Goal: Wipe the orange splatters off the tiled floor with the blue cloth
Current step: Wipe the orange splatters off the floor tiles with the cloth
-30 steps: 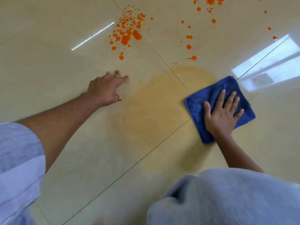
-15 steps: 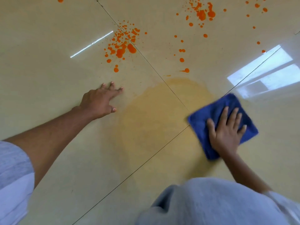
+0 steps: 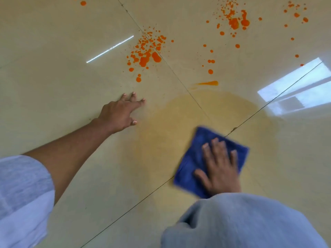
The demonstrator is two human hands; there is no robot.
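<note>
My right hand (image 3: 219, 167) lies flat, fingers spread, pressing on the folded blue cloth (image 3: 192, 161) on the glossy beige tiled floor (image 3: 53, 86); both are motion-blurred. A pale orange smear (image 3: 168, 129) spreads across the tiles around and left of the cloth. My left hand (image 3: 119, 113) is braced on the floor with fingers apart, holding nothing. Beyond it lies a dense cluster of orange splatters (image 3: 146, 54). A second cluster (image 3: 236, 20) sits at the top right, with loose drops (image 3: 210, 71) and a short orange streak (image 3: 208, 83) below it.
Dark grout lines (image 3: 172, 67) cross near the cloth. A bright window reflection (image 3: 295, 88) lies at the right, and a thin light streak (image 3: 110, 49) at the upper left. My grey-clad knee (image 3: 241, 222) fills the lower right; a light sleeve (image 3: 21, 199) covers the lower left.
My right hand has dragged the cloth toward me and to the left, onto the grout crossing. The view has tilted up, showing more splatters at the top. My left hand stays planted.
</note>
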